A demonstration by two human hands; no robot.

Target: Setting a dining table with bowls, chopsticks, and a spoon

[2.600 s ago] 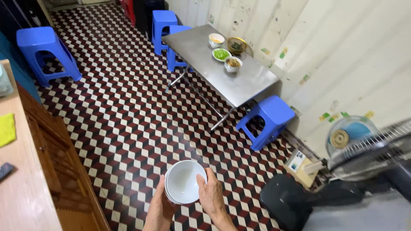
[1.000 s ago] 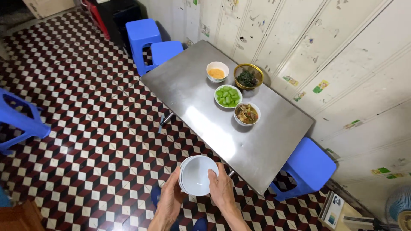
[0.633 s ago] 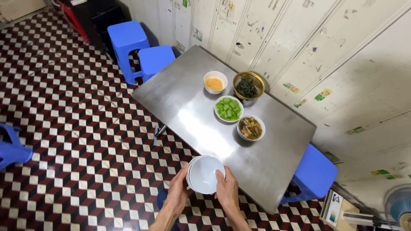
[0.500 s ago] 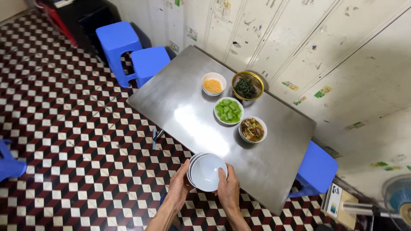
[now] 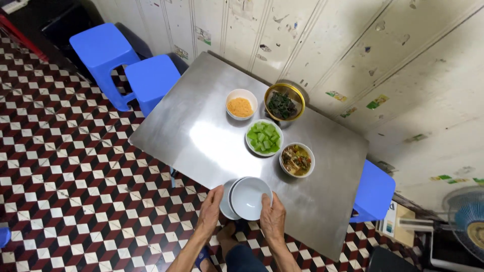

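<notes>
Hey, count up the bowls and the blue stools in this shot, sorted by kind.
Bowls with food on the table: 4 (orange, dark greens, green pieces, brown mix)
Empty white bowls held in the hands: at least 2
Blue stools: 3
Total: 9

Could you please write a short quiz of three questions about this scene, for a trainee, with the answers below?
1. True or false: both hands hold the white bowls over the near edge of the metal table.
2. Which food bowl stands nearest to the held bowls? A) the orange crumbs B) the brown mixed dish C) the dark greens
3. Fill in: the stools beside the table are ____ in colour.

Key
1. True. The left hand and the right hand grip the stacked white bowls at the near edge of the metal table.
2. B, the brown mixed dish.
3. Blue, like the stool at the table's far end.
</notes>
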